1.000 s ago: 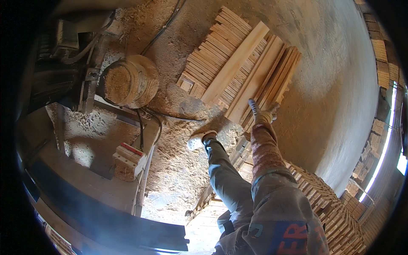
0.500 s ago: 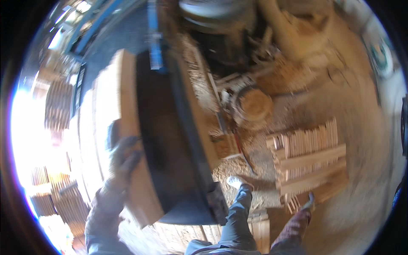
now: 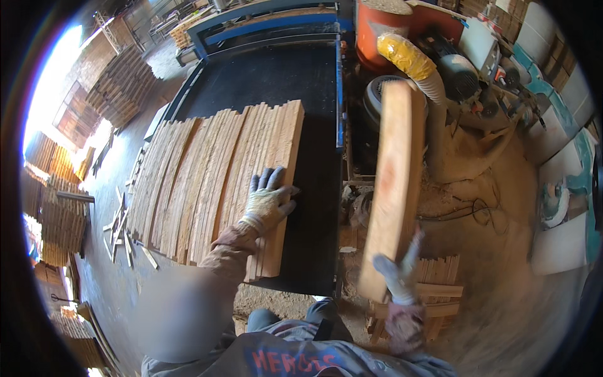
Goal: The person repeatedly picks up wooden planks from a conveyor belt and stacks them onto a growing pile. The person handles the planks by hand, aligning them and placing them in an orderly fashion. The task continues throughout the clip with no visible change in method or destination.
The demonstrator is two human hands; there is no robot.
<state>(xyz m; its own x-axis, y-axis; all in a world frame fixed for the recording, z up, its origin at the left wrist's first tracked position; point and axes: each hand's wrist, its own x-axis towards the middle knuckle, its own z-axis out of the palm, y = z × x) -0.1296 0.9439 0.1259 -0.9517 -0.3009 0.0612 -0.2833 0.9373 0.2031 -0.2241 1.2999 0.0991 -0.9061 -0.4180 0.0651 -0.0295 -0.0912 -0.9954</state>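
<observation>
My left hand, in a light work glove, lies with fingers spread on the right edge of a row of wooden boards. The boards stand packed side by side on a black conveyor bed. At right, my gloved right hand grips a thick wooden board near its lower end. This board is raised in the air, apart from the row, its far end pointing away from me. Part of the right hand's grip is hidden by the board.
Below the raised board, a stack of wood pieces sits on the dusty floor. A yellow-wrapped hose, an orange drum and motors stand far right. A blue frame crosses the conveyor; scrap sticks lie left.
My right hand has come up from the floor stack with a board in it. My left hand stays on the row's edge. The view has swung, and the row appears farther right.
</observation>
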